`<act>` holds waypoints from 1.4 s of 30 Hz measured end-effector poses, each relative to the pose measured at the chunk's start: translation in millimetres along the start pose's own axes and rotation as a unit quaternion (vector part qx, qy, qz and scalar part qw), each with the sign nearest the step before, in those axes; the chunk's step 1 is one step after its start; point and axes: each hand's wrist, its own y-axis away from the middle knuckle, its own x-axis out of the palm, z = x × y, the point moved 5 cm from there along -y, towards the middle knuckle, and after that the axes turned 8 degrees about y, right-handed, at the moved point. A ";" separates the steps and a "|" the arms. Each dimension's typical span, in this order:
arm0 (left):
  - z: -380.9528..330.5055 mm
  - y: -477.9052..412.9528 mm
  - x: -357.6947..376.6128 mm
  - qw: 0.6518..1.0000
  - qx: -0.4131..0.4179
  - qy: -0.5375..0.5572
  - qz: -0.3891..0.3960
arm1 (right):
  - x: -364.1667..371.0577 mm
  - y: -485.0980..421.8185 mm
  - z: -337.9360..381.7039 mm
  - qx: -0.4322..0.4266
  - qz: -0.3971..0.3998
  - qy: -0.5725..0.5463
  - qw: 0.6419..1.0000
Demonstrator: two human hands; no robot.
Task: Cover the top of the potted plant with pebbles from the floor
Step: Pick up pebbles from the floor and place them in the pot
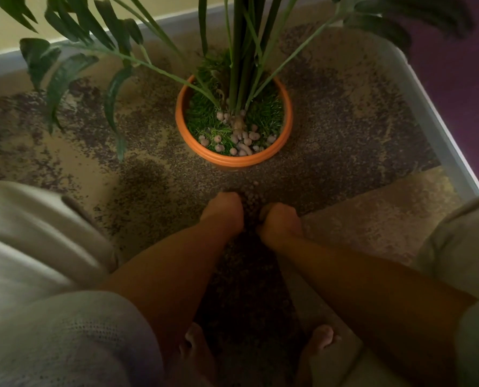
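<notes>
An orange pot (260,159) stands on the carpet in the upper middle, with tall green stems rising from green grass-like filling. Several pale pebbles (244,138) lie on the near half of that filling, around the stem base. Just in front of the pot a small heap of dark pebbles (251,203) lies on the floor. My left hand (224,209) and my right hand (279,222) rest on either side of the heap, fingers curled down into it. Whether either hand holds pebbles is hidden by the fingers.
Long green leaves (65,76) hang over the floor at the left and top. A white skirting board (439,113) runs along the walls behind and to the right. My knees in light cloth flank the view, and my bare feet (322,342) are at the bottom.
</notes>
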 end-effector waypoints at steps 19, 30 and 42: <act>-32.7 59.0 -100.4 0.981 0.041 -0.043 0.183 | -121.1 3.0 33.1 -0.093 0.027 -0.166 0.981; -11.1 51.8 -192.8 0.938 0.038 0.332 -0.095 | -179.2 0.2 64.8 -0.132 -0.036 -0.341 0.930; -12.0 58.0 -192.3 0.934 0.029 0.350 -0.068 | -189.3 -1.1 51.8 -0.095 -0.023 -0.347 0.933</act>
